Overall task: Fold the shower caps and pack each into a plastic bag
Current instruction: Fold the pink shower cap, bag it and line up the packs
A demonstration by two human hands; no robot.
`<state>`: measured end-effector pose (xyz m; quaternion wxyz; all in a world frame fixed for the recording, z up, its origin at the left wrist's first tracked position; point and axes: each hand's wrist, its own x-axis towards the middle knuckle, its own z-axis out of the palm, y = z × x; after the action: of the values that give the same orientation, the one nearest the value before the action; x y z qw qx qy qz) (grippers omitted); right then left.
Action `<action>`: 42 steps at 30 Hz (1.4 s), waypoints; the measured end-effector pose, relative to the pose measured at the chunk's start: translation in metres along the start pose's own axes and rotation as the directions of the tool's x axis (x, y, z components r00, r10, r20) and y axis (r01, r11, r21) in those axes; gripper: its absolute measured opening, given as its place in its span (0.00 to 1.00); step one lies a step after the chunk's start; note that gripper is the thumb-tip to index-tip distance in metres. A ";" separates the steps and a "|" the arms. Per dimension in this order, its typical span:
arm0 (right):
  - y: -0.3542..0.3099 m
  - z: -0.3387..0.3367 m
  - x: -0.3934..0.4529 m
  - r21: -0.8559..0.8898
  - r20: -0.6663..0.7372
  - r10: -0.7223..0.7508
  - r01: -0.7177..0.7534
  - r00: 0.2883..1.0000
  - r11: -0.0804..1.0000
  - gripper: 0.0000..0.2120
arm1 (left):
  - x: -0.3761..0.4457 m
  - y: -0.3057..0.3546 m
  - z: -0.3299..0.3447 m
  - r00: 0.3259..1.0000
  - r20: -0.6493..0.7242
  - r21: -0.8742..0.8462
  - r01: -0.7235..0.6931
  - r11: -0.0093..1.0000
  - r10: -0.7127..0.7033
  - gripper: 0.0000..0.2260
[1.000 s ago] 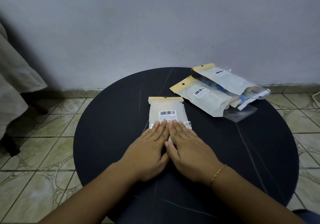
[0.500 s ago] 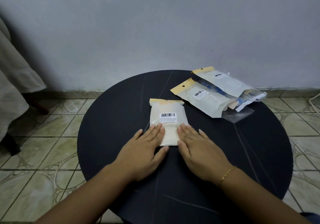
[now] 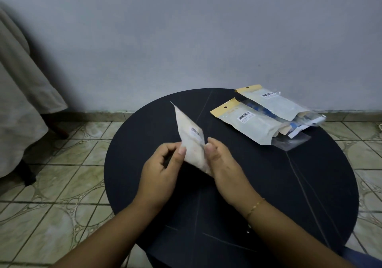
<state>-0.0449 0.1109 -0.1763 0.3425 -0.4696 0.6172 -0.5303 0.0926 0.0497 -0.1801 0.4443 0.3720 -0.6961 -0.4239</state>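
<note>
A packed plastic bag (image 3: 191,136) with a white shower cap inside and a barcode label is lifted off the round black table (image 3: 289,185), tilted on edge with its top pointing away from me. My left hand (image 3: 163,168) pinches its near left edge between thumb and fingers. My right hand (image 3: 223,164) grips its near right edge, thumb on top. Two more packed bags (image 3: 252,123) with tan header cards lie overlapping at the table's back right, over something blue.
A flat clear plastic bag (image 3: 291,141) sticks out from under the pile on the right. A grey wall rises just behind the table. Pale cloth (image 3: 20,102) hangs at the left over tiled floor (image 3: 62,185).
Both hands had been pressing the bag flat on the table. They have now picked it up by its near edges and tipped it up on edge, turned to the left.
</note>
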 end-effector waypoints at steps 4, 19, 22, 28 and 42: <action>0.001 0.005 0.010 0.380 0.170 0.082 -0.142 0.982 0.914 0.31 | -0.001 -0.001 -0.003 0.971 0.153 0.115 -0.205 0.972 0.186 0.23; 0.005 -0.016 0.024 -0.377 -0.034 0.094 -0.100 0.995 0.921 0.21 | 0.064 -0.053 -0.030 0.976 0.216 0.775 -0.181 0.606 0.016 0.15; 0.009 -0.024 0.028 -0.619 -0.034 0.027 -0.042 0.999 0.784 0.21 | 0.077 -0.061 -0.036 0.977 0.214 0.790 -0.172 0.589 -0.002 0.16; 0.015 -0.039 0.031 -0.922 -0.195 -0.097 -0.149 0.976 0.357 0.24 | 0.075 -0.055 -0.019 0.959 0.254 0.788 -0.278 0.549 0.122 0.15; 0.018 -0.045 0.021 -0.925 -0.308 0.058 -0.314 0.949 0.213 0.24 | 0.041 -0.032 0.046 0.852 0.470 0.656 -0.512 0.555 0.230 0.16</action>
<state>-0.0973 0.1061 -0.1831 -0.0249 -0.4440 0.8949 -0.0366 0.0407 0.0130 -0.2086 0.2022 0.2886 -0.9349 -0.0418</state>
